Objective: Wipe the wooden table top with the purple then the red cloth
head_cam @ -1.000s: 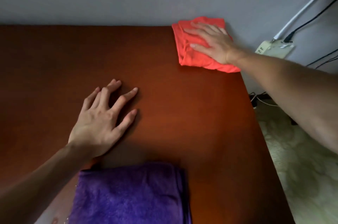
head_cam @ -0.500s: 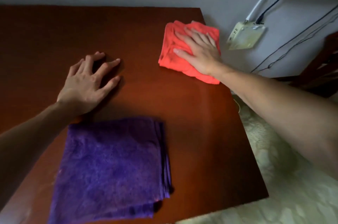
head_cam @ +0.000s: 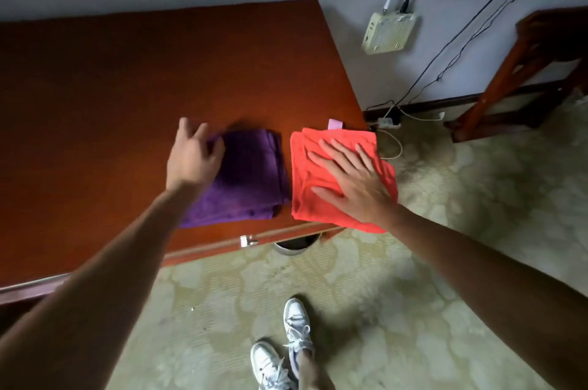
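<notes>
Red cloth (head_cam: pixel 321 198) pinned flat w/ my right hand (head_cam: pixel 353 179), fingers spread, for wiping; left hand (head_cam: pixel 191 157) loose on purple cloth (head_cam: pixel 248 176), not gripping.

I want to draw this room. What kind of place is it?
Probably a room in a home or a guesthouse: patterned carpet on the floor, a wooden table against a plain wall, and a small white box with cables fixed to that wall.
</notes>
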{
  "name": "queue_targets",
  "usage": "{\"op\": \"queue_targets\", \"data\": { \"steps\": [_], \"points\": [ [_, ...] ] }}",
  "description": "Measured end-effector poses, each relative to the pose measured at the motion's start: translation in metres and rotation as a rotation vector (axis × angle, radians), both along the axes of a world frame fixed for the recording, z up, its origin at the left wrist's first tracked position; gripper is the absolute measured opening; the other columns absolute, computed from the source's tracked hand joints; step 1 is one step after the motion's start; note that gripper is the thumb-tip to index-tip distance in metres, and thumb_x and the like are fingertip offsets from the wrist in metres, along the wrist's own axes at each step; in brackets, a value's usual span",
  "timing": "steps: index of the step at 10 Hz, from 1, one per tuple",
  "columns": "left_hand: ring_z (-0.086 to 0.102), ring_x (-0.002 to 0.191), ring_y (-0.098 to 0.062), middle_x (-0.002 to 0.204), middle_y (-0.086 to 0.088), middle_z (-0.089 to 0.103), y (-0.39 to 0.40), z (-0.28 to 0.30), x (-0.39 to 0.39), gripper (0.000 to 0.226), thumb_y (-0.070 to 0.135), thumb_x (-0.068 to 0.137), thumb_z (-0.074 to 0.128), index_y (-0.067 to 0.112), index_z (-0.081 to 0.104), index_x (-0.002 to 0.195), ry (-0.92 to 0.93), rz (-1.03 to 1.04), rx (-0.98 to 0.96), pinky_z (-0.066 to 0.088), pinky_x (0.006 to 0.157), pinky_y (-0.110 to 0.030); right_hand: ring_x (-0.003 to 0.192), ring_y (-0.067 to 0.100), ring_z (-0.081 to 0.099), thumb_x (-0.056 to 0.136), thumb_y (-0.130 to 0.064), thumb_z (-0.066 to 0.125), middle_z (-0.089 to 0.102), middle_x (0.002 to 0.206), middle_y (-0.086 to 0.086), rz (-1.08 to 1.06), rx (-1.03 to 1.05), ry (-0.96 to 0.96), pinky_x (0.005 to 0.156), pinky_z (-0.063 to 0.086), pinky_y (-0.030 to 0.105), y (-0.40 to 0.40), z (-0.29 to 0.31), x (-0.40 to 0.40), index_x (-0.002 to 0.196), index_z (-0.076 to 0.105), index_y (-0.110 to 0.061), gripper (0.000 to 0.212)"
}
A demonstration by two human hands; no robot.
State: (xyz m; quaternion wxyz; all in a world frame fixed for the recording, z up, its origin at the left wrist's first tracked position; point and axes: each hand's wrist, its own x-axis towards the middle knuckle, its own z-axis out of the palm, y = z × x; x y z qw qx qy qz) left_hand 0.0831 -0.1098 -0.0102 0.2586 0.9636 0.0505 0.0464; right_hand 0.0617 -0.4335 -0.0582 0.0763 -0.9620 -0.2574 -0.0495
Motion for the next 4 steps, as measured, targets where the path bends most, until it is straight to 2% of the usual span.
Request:
{"op": "queue_targets", "data": {
  "steps": [1,2,3,4],
  "points": [
    [0.055,0.100,-0.042,0.112,-0.020,0.050,-0.016,0.000,-0.045,0.027,0.021,0.092,0.054,0.013,0.066,0.114,-0.028,0.017,-0.044,0.052,0.079,-0.047,0.156,0.015,0.021,0.099,-0.069,0.037,0.026,0.168,-0.006,-0.036,-0.019,0.053,0.126,0.013,0.052,-0.001,0.004,-0.013,0.157,0.036,-0.035,0.067],
    [0.055,0.105,-0.041,0.122,-0.018,0.054,-0.034,-0.008,-0.084,0.049,0.038,0.087,0.047,0.017,0.065,0.127,0.130,-0.082,0.067,0.050,0.081,-0.050,0.157,0.016,0.020,0.097,-0.072,0.029,0.023,0.169,-0.006,-0.077,-0.072,0.194,0.127,0.008,0.050,0.002,0.011,-0.010,0.157,0.035,-0.036,0.071],
    [0.050,0.124,-0.043,0.145,-0.019,0.048,-0.044,-0.016,-0.105,0.052,0.036,0.093,0.048,0.016,0.054,0.141,0.177,-0.116,0.163,0.045,0.097,-0.055,0.158,0.018,0.015,0.094,-0.075,0.021,0.018,0.171,-0.005,-0.070,-0.094,0.249,0.128,0.003,0.050,0.005,0.018,-0.012,0.159,0.029,-0.038,0.076],
    [0.039,0.139,-0.040,0.154,-0.019,0.039,-0.056,-0.011,-0.101,0.049,0.027,0.099,0.048,0.015,0.047,0.147,0.195,-0.076,0.154,0.034,0.112,-0.052,0.156,0.026,0.021,0.096,-0.067,0.033,0.025,0.169,0.003,-0.122,-0.029,0.309,0.126,0.011,0.051,0.010,0.024,-0.009,0.157,0.036,-0.032,0.070]
  ]
}}
